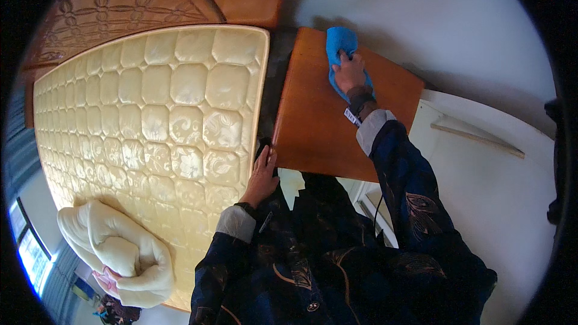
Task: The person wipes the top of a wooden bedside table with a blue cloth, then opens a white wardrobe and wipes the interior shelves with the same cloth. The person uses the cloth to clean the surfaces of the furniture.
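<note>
My right hand (350, 72) grips a blue cloth (341, 38) and presses it on the top of a brown wooden nightstand (325, 135), close to its wall-side end. Part of the cloth lies under my palm and wrist. At the nightstand's near left corner rests my left hand (262, 178), its fingers along the edge facing the bed. It appears to hold nothing, though its fingertips are partly hidden in shadow. Between nightstand and bed runs a narrow dark gap (274, 72).
A quilted yellow mattress (189, 85) fills the left side, with a bundled cream quilt (131, 253) on it. Behind stands a carved wooden headboard (108, 0). A white wall (406, 18) borders the nightstand, and a white panel with a wooden strip (478, 140) stands at the right.
</note>
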Demonstrator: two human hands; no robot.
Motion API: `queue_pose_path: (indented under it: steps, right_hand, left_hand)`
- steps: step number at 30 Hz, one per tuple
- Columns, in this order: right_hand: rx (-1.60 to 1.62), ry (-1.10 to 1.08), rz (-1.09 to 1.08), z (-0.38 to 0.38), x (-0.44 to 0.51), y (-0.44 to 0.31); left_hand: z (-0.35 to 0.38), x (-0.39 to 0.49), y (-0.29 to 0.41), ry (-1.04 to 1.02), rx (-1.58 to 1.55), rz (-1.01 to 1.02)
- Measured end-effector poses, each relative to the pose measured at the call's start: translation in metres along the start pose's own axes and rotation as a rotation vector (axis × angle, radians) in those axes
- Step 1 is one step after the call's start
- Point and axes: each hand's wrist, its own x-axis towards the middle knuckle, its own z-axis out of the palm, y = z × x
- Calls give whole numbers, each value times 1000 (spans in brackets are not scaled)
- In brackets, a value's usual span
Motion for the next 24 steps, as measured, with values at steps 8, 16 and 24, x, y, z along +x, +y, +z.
queue_pose_path:
  steps: [8,16,24]
  right_hand:
    - [54,23,-425,22,-24,-34]
    - [43,-34,120,-21,2,91]
    - [-206,-106,498,-28,-65,219]
  left_hand:
    - [4,24,34,14,194,137]
    - [15,29,47,-17,332,145]
    - [21,31,49,-48,444,108]
